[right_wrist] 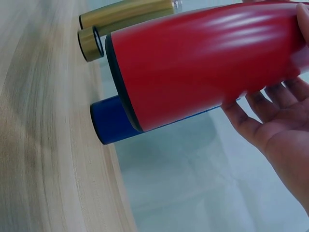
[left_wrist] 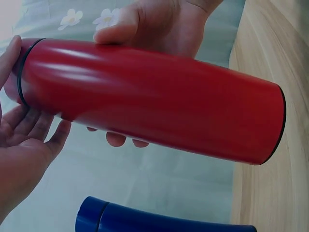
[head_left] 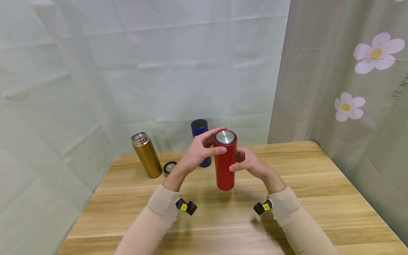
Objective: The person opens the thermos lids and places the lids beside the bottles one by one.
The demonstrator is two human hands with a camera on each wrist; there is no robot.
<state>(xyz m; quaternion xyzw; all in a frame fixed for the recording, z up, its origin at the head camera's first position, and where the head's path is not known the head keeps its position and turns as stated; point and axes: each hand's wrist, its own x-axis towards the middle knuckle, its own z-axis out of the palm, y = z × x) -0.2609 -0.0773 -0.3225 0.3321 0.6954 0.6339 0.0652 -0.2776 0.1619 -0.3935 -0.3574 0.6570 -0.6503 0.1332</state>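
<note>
"So, where is the red flask (head_left: 223,175) held?"

"Over the wooden table (head_left: 293,177), nearly upright, with its base seemingly lifted clear of the wood. Its cap end is held by the left hand (head_left: 200,147), thumb on the near side, fingers bent round the far side. Lower down, the body is gripped by the right hand (head_left: 253,163), again between thumb and fingers — neither hand is spread."

"And why are two heights used?"

"For steadiness, presumably: a tall, smooth cylinder is better kept from tipping or turning when top and body are each held. The metal disc on top is left uncovered by the fingers."

"What is set around it?"

"At the left, a gold flask (head_left: 148,157) is stood with its mouth uncovered; its lid (head_left: 170,166) is placed just beside the base, probably so the pair is kept together. Farther back, a blue flask (head_left: 199,130) is partly hidden by the left hand."
</note>
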